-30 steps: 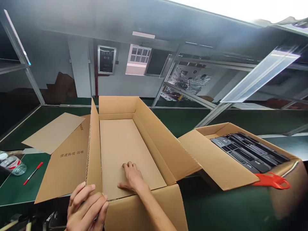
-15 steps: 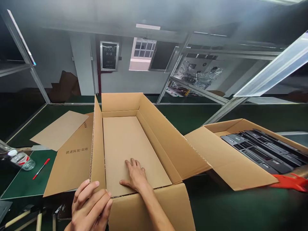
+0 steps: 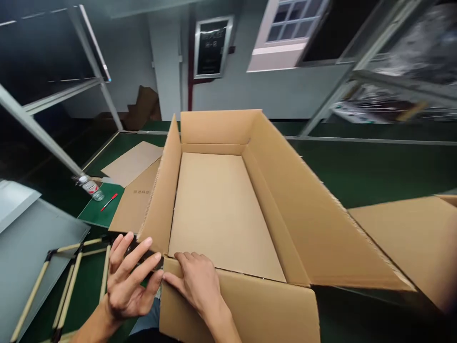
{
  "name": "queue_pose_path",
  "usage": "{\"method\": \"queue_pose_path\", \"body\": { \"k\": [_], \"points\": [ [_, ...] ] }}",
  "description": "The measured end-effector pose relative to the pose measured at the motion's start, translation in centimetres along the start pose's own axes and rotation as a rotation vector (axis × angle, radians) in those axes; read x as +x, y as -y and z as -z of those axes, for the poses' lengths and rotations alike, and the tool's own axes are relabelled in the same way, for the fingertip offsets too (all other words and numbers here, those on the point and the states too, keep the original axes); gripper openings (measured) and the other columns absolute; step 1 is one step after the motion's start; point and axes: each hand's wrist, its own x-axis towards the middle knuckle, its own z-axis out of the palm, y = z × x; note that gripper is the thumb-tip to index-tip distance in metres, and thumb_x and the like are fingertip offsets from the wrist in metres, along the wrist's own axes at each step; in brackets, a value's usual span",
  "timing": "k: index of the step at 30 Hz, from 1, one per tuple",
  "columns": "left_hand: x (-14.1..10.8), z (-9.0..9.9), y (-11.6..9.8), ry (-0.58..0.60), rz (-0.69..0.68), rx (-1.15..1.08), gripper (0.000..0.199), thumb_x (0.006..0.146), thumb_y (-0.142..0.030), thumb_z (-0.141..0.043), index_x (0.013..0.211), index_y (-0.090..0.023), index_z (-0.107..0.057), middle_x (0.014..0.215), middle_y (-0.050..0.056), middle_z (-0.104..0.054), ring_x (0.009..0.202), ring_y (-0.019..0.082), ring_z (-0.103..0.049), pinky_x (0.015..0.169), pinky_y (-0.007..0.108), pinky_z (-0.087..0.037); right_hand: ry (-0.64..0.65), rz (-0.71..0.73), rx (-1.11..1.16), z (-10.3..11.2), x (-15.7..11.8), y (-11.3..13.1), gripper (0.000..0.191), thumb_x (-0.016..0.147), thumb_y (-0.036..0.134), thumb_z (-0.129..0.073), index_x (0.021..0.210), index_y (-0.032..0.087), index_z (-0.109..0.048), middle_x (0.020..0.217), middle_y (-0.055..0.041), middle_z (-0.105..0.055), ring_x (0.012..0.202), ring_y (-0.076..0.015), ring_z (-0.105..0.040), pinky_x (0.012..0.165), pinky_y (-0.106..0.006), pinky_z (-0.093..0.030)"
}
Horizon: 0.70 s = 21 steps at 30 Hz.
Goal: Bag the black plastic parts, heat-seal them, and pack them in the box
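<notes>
A long open cardboard box (image 3: 285, 205) stands in front of me, its flaps spread outward. On its floor lies a flat cardboard sheet (image 3: 221, 205). My left hand (image 3: 132, 281), fingers spread and holding nothing, is beside the box's near left corner. My right hand (image 3: 200, 281) grips the top of the near wall, its fingers over the inner edge and its thumb outside near the corner.
Flat cardboard pieces (image 3: 132, 164) lie left of the box, near a red pen (image 3: 109, 202) and a water bottle (image 3: 91, 188). A tube frame (image 3: 67, 281) is at lower left. Another box's flap (image 3: 407, 238) is at right. A metal frame rises behind.
My right hand has moved back from the sheet inside the box to the near wall. My left hand has let go of the corner and opened. The view has turned left.
</notes>
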Motion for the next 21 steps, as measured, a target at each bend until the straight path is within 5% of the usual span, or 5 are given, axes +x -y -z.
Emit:
{"method": "queue_pose_path", "body": {
  "k": [6, 11, 16, 18, 21],
  "points": [
    [-6.2, 0.8, -3.5, 0.002, 0.259, 0.079, 0.031, 0.093, -0.011, -0.066, 0.123, -0.016, -0.067, 0.127, 0.015, -0.071, 0.13, 0.03, -0.063, 0.106, 0.05, -0.057, -0.118, 0.149, -0.115, -1.2, 0.1, -1.1, 0.041, 0.099, 0.061, -0.061, 0.107, 0.021, -0.07, 0.095, -0.0092, -0.077, 0.089, -0.0277, -0.068, 0.081, -0.038, -0.039],
    [-13.9, 0.9, -4.6, 0.307, 0.599, 0.097, 0.023, 0.101, -0.016, -0.058, 0.121, -0.019, -0.068, 0.115, 0.011, -0.075, 0.114, 0.025, -0.07, 0.1, 0.044, -0.058, -0.221, 0.217, -0.239, -2.0, 0.4, -1.4, 0.049, 0.107, 0.06, -0.044, 0.094, 0.021, -0.071, 0.081, -0.009, -0.074, 0.081, -0.0254, -0.066, 0.076, -0.038, -0.033],
    [-23.1, 1.7, -5.9, 0.809, 1.159, 0.061, 0.028, 0.105, -0.027, -0.046, 0.112, -0.019, -0.073, 0.117, 0.011, -0.075, 0.114, 0.027, -0.067, 0.105, 0.047, -0.051, -0.372, 0.309, -0.35, -2.5, 1.3, -2.1, 0.05, 0.105, 0.062, -0.049, 0.093, 0.02, -0.072, 0.074, -0.0081, -0.072, 0.076, -0.0235, -0.065, 0.072, -0.036, -0.034],
    [-26.2, 2.4, -6.6, 0.887, 1.373, 0.069, 0.024, 0.101, -0.024, -0.052, 0.109, -0.02, -0.074, 0.119, 0.01, -0.075, 0.118, 0.028, -0.066, 0.109, 0.046, -0.048, -0.437, 0.353, -0.37, -3.2, 2.1, -2.8, 0.05, 0.103, 0.064, -0.052, 0.094, 0.02, -0.073, 0.074, -0.008, -0.072, 0.075, -0.0232, -0.066, 0.07, -0.035, -0.035],
    [-30.3, 4.2, -8.1, 0.845, 1.657, 0.125, 0.016, 0.097, -0.019, -0.06, 0.104, -0.018, -0.075, 0.116, 0.009, -0.076, 0.117, 0.027, -0.067, 0.105, 0.042, -0.049, -0.513, 0.378, -0.33, -4.5, 3.3, -3.8, 0.051, 0.099, 0.068, -0.056, 0.1, 0.02, -0.074, 0.076, -0.0089, -0.073, 0.074, -0.0241, -0.066, 0.065, -0.034, -0.036]
  ]
}}
